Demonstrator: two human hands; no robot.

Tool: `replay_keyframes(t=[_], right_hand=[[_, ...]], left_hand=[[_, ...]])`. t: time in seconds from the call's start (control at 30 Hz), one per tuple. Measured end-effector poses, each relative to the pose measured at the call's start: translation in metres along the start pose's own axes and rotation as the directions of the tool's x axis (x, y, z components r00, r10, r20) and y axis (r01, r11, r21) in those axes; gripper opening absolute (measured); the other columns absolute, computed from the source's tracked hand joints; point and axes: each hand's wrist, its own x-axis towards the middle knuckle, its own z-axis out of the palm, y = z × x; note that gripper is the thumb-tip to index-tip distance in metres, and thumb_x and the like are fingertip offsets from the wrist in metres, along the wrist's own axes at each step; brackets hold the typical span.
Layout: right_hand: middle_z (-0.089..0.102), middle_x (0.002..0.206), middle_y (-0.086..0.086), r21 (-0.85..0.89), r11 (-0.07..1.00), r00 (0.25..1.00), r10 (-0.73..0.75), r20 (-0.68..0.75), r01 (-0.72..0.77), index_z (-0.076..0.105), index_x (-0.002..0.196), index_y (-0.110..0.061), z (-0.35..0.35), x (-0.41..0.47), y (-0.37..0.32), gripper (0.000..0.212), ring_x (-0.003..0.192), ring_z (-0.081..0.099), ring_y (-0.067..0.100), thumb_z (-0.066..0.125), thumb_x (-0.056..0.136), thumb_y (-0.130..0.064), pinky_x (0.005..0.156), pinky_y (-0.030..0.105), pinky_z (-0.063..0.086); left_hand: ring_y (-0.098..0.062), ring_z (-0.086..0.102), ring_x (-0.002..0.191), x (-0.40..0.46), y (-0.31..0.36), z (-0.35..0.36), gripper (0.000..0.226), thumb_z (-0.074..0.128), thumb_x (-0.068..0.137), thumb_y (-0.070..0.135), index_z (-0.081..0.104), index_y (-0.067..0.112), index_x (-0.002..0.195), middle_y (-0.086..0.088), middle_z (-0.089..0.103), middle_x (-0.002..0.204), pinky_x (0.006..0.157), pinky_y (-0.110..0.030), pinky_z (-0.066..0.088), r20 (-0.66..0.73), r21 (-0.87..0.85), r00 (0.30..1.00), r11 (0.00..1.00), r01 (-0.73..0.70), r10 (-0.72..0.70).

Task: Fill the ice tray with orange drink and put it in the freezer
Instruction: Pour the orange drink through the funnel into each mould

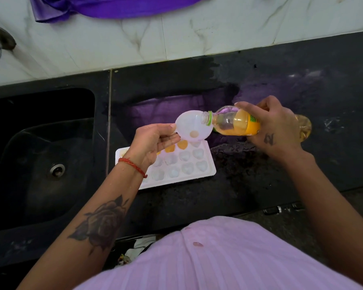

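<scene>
In the head view, at the centre of the frame, the left hand (155, 141) is pinching the rim of a small translucent funnel (192, 127) between thumb and fingers, holding it above the far row of the white ice tray (205, 174). The right hand (275, 130), right of centre, is wrapping its grip around the body of the tilted drink bottle (237, 124), whose open neck is poking into the funnel's bowl. The tray is lying flat on the dark, wet worktop (260, 174), just right of the sink (40, 153) at the left of the frame. A few far cells are showing orange; most of the heart-shaped cells are looking pale and unfilled.

The tray is probably thin, light plastic that is flexing easily; once full it is likely sloshing at any tilt, so taking it by both short ends and keeping it level seems wise. The wet worktop may be making its underside slippery. The bottle looks soft-walled, so squeezing risks a surge.
</scene>
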Motion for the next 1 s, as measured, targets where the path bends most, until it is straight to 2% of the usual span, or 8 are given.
replay_keyframes(t=[0.57,0.83,1.0], right_hand=[[0.053,0.099,0.019,-0.071,0.997,1.000,-0.021,0.016,0.022,0.053,0.129,-0.027,0.000,0.000,0.006,0.065,0.085,0.052,0.035,0.076,0.069,-0.015,0.076,0.043,0.041],[0.051,0.099,0.017,0.029,1.000,1.000,0.002,0.026,-0.003,0.051,0.130,-0.027,-0.004,0.000,0.003,0.066,0.083,0.050,0.034,0.075,0.069,-0.018,0.073,0.041,0.041],[0.044,0.100,0.007,0.133,0.990,0.996,0.042,0.074,-0.051,0.045,0.133,-0.034,-0.006,0.001,-0.001,0.075,0.085,0.048,0.026,0.077,0.066,-0.018,0.073,0.037,0.043]], left_hand=[[-0.019,0.073,0.066,-0.003,0.000,0.007,0.003,0.068,0.079,0.000,0.070,0.002,0.078,-0.009,0.074,0.067,0.055,-0.022,0.057,-0.042,0.046,0.999,0.999,0.011,-0.009],[-0.019,0.073,0.066,-0.006,0.002,0.008,0.003,0.068,0.080,0.000,0.069,0.003,0.079,-0.008,0.075,0.067,0.055,-0.021,0.056,-0.040,0.032,0.999,0.999,0.002,0.000],[-0.018,0.073,0.064,-0.013,0.003,0.004,0.005,0.065,0.080,-0.003,0.068,0.000,0.079,-0.008,0.074,0.066,0.056,-0.022,0.057,-0.034,-0.028,0.999,0.999,-0.026,0.025]])
